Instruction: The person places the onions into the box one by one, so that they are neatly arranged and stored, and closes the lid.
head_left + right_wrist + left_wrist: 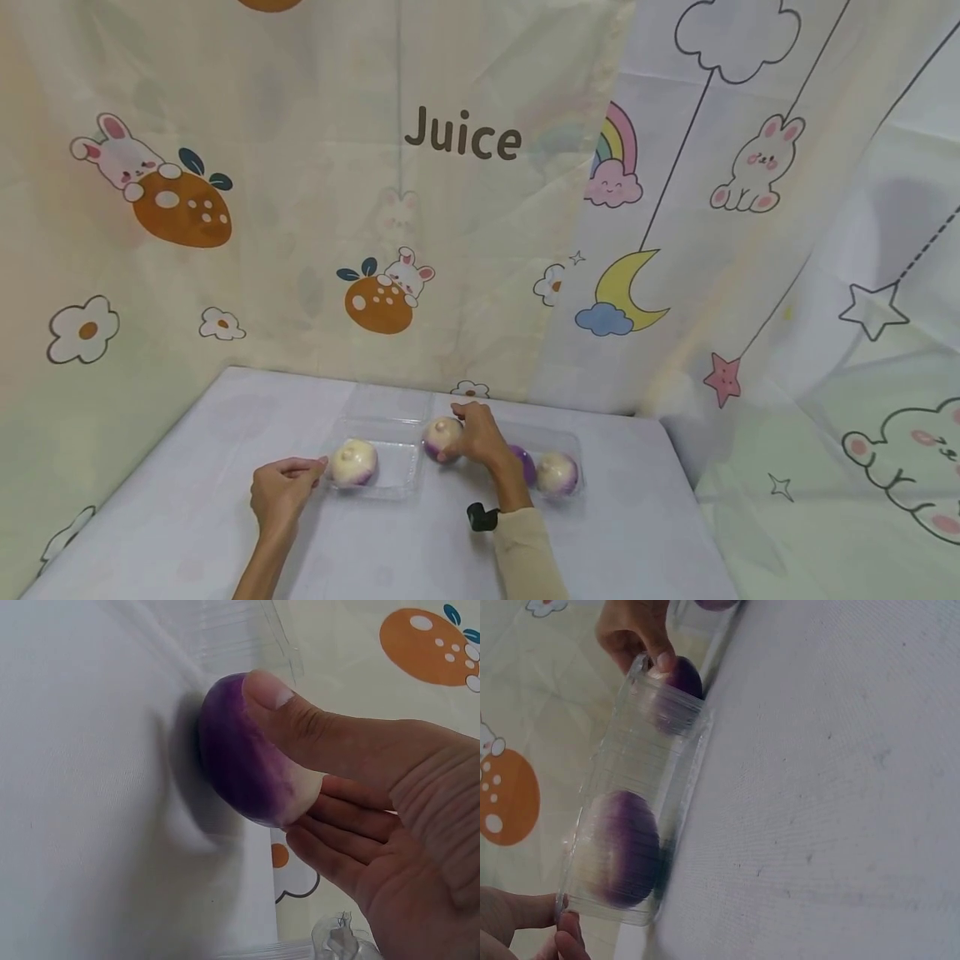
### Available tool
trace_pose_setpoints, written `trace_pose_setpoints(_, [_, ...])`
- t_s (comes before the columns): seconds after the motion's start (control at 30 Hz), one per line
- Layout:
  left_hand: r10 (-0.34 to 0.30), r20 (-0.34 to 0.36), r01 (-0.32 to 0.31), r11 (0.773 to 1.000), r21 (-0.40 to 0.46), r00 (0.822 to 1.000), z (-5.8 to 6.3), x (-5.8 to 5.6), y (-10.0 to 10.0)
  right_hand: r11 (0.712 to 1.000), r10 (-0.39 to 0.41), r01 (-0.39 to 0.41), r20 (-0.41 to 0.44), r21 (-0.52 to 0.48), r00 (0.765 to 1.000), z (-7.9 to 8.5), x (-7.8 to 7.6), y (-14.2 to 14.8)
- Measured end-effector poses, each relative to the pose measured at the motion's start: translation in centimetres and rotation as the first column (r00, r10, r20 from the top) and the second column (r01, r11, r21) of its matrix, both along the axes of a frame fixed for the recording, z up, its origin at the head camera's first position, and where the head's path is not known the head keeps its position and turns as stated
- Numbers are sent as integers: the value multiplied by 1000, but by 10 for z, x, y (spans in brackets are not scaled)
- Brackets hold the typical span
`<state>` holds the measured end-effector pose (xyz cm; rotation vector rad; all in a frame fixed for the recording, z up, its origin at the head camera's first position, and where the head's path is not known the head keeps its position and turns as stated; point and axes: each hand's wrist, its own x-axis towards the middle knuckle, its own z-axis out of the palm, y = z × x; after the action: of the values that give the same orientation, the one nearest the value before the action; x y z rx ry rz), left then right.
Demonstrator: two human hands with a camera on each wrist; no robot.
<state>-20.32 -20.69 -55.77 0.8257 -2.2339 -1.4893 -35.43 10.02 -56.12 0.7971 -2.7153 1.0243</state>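
Note:
In the head view my right hand [480, 435] grips a purple-and-white turnip [441, 438] between thumb and fingers, just right of a clear plastic box [397, 475]. The right wrist view shows this turnip [247, 754] slightly above or on the white surface; which one I cannot tell. My left hand [283, 492] pinches the left rim of that box, as the left wrist view also shows, with the finger and thumb at the box edge [562, 907]. Inside the box's left part lies another turnip [354, 462], seen through the plastic in the left wrist view.
A second clear box [577, 442] stands to the right, holding a turnip [557, 473] and a purple round thing [523, 467] partly behind my right wrist. The white table [390, 550] meets a printed curtain [300, 350] at its back edge.

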Motion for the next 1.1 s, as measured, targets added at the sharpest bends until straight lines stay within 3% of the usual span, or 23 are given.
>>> trace_pose_setpoints(0.1, [-1, -5, 1, 1000, 3, 1000, 0, 0, 1, 1000, 19, -19, 44, -3, 999, 20, 13, 0])
trace_pose_setpoints(0.23, [1, -6, -1, 1000, -4, 1000, 0, 0, 1, 999, 34, -35, 77, 10, 996, 29, 19, -1])
trace_pose_setpoints(0.47, [3, -6, -3, 1000, -12, 1000, 0, 2, 1, 998, 61, -62, 47, 24, 997, 7, 7, 2])
trace_pose_setpoints(0.53, [4, -2, -4, 1000, -9, 1000, 0, 1, 1, 999, 49, -50, 94, 12, 994, 13, 10, -1])
trace_pose_setpoints(0.77, [-6, -18, 6, 1000, -6, 1000, 0, 1, 0, 1000, -19, 17, 141, 16, 990, -22, -15, -2])
trace_pose_setpoints(1.1, [-8, -13, 8, 1000, 0, 1000, -1, 1, 0, 999, -14, 9, 91, 47, 996, -14, -8, -4])
